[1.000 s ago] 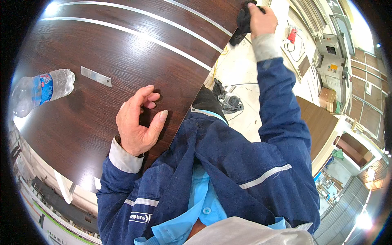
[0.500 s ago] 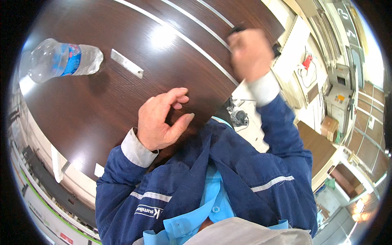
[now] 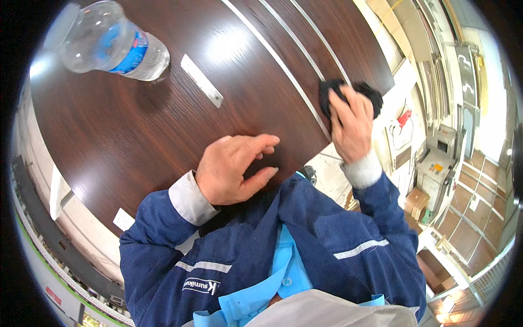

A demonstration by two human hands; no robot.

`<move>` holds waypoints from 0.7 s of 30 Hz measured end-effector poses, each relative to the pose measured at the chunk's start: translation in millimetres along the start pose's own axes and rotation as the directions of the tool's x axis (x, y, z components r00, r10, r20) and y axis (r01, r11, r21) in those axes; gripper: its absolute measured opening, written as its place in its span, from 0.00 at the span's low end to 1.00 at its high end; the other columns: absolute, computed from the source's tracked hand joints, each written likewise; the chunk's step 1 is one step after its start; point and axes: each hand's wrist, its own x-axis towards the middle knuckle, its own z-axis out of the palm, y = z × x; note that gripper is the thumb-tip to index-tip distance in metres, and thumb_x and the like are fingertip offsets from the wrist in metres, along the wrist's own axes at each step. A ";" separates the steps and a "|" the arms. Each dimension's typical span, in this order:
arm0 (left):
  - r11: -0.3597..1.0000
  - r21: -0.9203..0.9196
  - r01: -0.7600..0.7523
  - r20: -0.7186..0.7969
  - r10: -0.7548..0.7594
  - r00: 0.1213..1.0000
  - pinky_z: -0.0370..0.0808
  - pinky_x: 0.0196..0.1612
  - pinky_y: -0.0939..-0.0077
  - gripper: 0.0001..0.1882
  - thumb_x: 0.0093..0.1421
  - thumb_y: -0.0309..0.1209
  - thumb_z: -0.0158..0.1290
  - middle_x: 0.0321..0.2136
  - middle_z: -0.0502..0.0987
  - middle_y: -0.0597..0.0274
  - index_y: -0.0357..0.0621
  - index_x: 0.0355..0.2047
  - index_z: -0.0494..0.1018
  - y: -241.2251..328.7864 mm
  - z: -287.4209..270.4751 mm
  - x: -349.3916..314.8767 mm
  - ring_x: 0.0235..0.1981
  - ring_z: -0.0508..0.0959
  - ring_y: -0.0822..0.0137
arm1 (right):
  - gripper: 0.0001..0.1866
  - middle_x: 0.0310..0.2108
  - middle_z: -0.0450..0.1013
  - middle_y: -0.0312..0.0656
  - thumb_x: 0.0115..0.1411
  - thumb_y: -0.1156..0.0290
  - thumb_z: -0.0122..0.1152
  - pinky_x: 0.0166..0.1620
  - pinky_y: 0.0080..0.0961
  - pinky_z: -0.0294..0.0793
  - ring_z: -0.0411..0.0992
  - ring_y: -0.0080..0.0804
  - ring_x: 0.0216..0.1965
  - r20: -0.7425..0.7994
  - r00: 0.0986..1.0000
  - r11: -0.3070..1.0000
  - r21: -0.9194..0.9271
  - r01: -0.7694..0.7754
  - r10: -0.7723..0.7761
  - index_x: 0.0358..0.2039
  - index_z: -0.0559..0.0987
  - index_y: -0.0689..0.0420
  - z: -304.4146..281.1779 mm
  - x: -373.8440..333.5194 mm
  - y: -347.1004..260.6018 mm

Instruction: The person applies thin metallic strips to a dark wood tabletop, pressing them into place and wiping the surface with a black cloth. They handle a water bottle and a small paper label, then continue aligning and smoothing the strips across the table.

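- The right hand [image 3: 351, 125] is laid over the cloth with its fingers stretched and slightly spread; whether any fabric is pinched beneath them cannot be told.
- One black cloth [image 3: 369, 92] is bunched under those fingers, on the dark brown board at its right-hand edge, across the near ends of two pale strips.
- One left hand [image 3: 231, 169] is rested near the board's near edge, its fingers half curled and its thumb held apart from them.
- One dark brown board [image 3: 125, 152] with a glossy wood-grain face is spread beneath both hands.
- Three pale strips [image 3: 294, 41] are seen running side by side across the board; the leftmost is left uncovered by the cloth.
- One flat metal piece [image 3: 202, 82], pierced by a small hole at its near end, is laid between the bottle and the strips.
- One clear plastic bottle [image 3: 139, 54] is stood upright on the board at the upper left, wrapped in a blue label; how much liquid is held in it cannot be told.
- One white tag [image 3: 123, 219] is seen at the board's near left edge.
- One brown box [image 3: 417, 203] is placed beyond the right forearm, beside a grey cabinet [image 3: 436, 174]; its contents cannot be made out.
- One small red object [image 3: 404, 118] is seen beyond the cloth.
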 end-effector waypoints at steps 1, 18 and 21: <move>1.000 0.006 -0.025 -0.008 0.025 1.000 0.80 0.41 0.64 0.28 0.56 0.30 0.68 0.38 0.83 0.58 0.42 0.57 0.73 -0.4 -0.3 1.5 0.35 0.84 0.59 | 0.20 0.60 0.73 0.46 0.60 0.75 0.67 0.65 0.49 0.66 0.69 0.53 0.63 0.142 0.986 0.994 -0.079 -0.075 0.085 0.54 0.83 0.53 -6.6 -20.2 6.3; 0.943 0.318 0.094 -0.483 0.076 0.872 0.75 0.28 0.72 0.28 0.51 0.24 0.69 0.26 0.78 0.69 0.45 0.54 0.76 11.8 23.0 -8.9 0.20 0.75 0.68 | 0.14 0.62 0.73 0.47 0.70 0.62 0.57 0.69 0.61 0.63 0.67 0.55 0.66 0.128 0.900 0.893 0.243 0.379 -0.417 0.51 0.82 0.49 85.0 168.4 29.4; 0.923 0.296 0.246 -0.505 -0.067 0.860 0.74 0.26 0.72 0.28 0.51 0.26 0.69 0.26 0.78 0.70 0.46 0.53 0.76 12.8 30.9 -2.4 0.20 0.75 0.69 | 0.13 0.64 0.72 0.47 0.70 0.63 0.57 0.69 0.60 0.62 0.66 0.54 0.68 0.125 0.901 0.884 0.289 0.368 -0.416 0.51 0.83 0.49 93.6 176.2 32.8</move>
